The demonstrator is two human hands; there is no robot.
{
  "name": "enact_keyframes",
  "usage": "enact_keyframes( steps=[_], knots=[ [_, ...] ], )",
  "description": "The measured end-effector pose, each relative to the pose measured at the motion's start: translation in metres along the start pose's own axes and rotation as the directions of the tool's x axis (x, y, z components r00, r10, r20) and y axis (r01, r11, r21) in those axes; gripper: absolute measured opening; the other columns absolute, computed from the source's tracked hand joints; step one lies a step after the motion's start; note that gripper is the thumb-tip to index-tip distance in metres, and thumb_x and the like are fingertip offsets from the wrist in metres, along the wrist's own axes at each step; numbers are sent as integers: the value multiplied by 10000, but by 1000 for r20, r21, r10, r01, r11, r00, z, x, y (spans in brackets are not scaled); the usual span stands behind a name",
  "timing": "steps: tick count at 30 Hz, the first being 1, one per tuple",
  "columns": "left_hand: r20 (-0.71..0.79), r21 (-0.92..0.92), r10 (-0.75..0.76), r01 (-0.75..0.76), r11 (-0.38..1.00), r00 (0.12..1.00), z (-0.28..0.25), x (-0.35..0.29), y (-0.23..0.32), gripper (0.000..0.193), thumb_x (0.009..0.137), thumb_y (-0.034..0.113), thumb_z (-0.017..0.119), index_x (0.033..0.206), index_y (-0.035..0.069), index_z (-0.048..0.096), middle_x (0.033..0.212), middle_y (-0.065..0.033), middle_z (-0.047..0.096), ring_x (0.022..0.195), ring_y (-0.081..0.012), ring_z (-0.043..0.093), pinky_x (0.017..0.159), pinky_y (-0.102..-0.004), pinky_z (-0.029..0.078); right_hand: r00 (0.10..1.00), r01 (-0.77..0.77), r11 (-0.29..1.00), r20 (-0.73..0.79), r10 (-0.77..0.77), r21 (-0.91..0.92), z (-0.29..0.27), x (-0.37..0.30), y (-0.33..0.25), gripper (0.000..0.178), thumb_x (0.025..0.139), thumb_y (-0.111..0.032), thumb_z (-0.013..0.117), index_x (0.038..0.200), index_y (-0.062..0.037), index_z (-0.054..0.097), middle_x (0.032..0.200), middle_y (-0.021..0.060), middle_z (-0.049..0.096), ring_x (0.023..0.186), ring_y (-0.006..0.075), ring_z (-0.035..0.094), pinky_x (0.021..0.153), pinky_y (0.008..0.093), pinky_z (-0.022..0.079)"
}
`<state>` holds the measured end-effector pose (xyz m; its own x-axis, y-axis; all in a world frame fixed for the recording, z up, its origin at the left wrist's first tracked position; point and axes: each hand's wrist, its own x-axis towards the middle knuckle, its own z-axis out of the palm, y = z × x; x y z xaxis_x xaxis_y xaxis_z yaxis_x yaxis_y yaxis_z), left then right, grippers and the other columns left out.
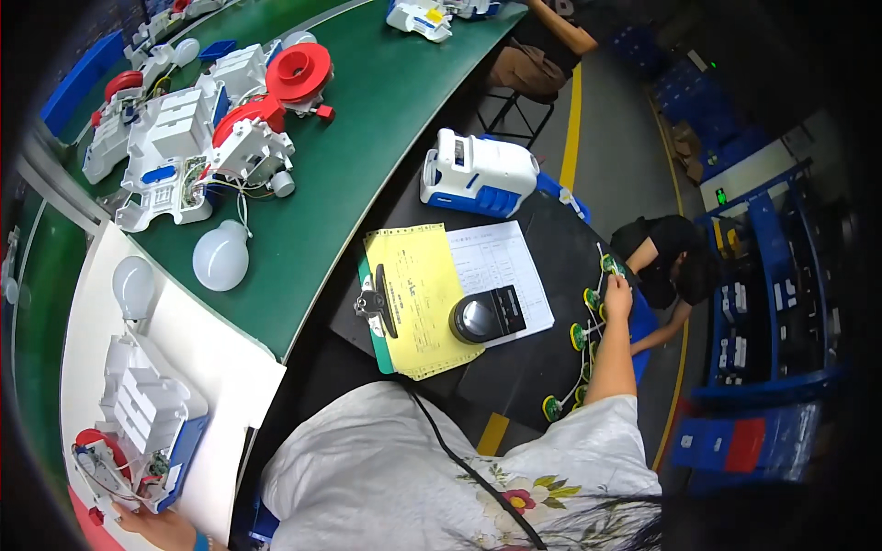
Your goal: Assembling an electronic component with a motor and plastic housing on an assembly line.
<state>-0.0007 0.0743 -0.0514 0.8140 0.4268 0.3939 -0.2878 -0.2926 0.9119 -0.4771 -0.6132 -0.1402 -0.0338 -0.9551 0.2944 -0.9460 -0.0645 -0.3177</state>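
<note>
– Two hands, far apart. What's where?

– Right hand (618, 297): closed, fingertips pinching a small round green circuit board (610, 265) near the far right corner of the black tabletop (571, 262). Looks like a fingertip hold because the board's small and wired.

– Others like it?

– Yes. More round green boards (577, 337) along that edge, joined by thin white wires. Probably strung out in a line so the leads don't knot.

– Left?

– Left hand (158, 529) is down at the near end of an open white-and-blue plastic housing (138, 409), fingers touching its edge. Steadying it, I'd guess. Can't tell if they're gripping; the palm's cut off by the frame.

– Why's that open side up?

– Presumably for access: the red reel (101, 447) and wiring face me. White sheet (207, 321) under it, maybe to save the shell from scratches.

– And the squat black cylinder (477, 319)?

– Sits on the yellow paper (418, 294) on the clipboard. Acts as a paperweight, I reckon.
</note>
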Motion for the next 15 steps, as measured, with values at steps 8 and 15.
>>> enact_keyframes(
  steps=[8,15],
  knots=[
    [-114,63,-32,39,997,993,-13,-3,6,439,900,252,475,1206,-49,382,1129,-219,467,1036,-285,500,914,-388,407,964,-185,965,158,215,-188,60,53,-8,394,756,-330,613,983,-9,615,1005,221,615,960,379,577,862,419,442],
    [-134,-191,-89,63,980,987,11,-9,28,411,892,323,486,1120,-17,455,1078,-184,505,976,-273,530,876,-400,431,903,-429,496,356,240,755,-11,15,-69,462,882,-540,444,815,-98,559,497,-56,305,374,51,260,365,224,171]
  ],
)
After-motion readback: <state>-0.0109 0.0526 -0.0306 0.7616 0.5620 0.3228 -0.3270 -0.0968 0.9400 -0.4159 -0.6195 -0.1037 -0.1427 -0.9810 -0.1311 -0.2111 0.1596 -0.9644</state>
